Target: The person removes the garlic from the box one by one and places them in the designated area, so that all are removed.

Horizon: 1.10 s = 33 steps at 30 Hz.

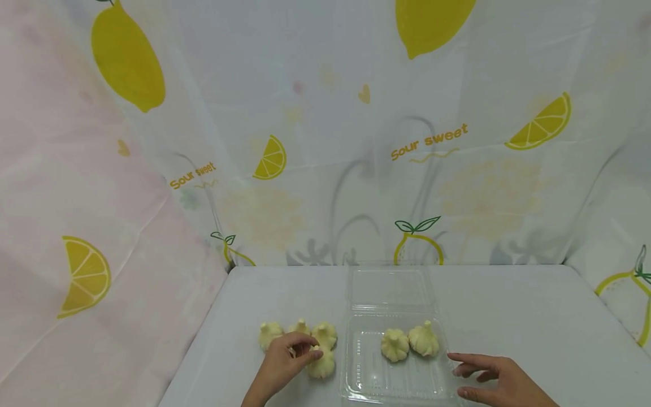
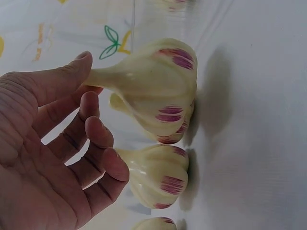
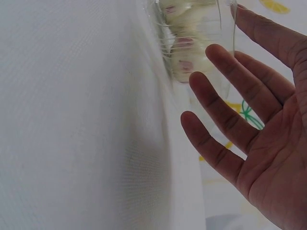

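Note:
My left hand (image 1: 282, 362) pinches the stem of a garlic bulb (image 2: 153, 86) between thumb and forefinger, its other fingers loosely bent. In the left wrist view the bulb shows purple streaks near its base, and its shadow lies a little apart from it. Close behind it stand more garlic bulbs (image 1: 270, 336). To the right is a clear plastic clamshell box (image 1: 368, 387) with its lid raised back, holding two garlic bulbs (image 1: 424, 339). My right hand (image 1: 500, 380) is at the box's right side, fingers spread and rather straight, the forefinger at the wall; contact is hard to tell.
Everything stands on a white table (image 1: 519, 316). A lemon-printed cloth (image 1: 325, 141) hangs behind it and along its sides. The box's transparent lid (image 1: 389, 288) reaches toward the table's back edge.

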Motion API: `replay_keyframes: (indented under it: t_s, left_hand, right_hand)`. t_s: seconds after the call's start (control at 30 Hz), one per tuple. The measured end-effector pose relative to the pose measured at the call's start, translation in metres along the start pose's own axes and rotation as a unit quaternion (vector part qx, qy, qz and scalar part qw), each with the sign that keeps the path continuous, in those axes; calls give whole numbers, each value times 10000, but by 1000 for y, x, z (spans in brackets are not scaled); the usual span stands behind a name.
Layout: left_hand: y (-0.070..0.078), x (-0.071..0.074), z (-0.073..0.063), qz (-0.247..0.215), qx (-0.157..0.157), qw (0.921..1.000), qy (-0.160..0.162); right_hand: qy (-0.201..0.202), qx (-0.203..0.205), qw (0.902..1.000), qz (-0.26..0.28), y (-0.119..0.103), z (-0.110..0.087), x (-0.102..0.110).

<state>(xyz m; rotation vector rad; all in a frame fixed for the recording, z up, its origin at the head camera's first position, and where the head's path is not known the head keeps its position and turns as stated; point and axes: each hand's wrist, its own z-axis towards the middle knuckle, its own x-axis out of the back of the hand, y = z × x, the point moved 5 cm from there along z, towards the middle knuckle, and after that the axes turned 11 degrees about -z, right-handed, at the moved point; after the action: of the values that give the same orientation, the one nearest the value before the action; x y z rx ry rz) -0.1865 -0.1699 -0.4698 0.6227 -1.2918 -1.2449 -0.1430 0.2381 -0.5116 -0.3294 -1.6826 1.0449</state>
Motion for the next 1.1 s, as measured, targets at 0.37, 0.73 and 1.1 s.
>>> replay_keyframes:
  t_s: [0.37,0.73,1.1]
  left_hand:
    - [-6,-3,-2,82,65,9996,-255]
    - [-5,-4,-4,31,117,9993,-346]
    - [4,-3,-1,76,32,9994,-332]
  right_hand:
    - [27,18,10000,-1,-1,0,0]
    - [34,89,10000,25,0,0,0]
    - [78,151,9998,-33,-3,2,2]
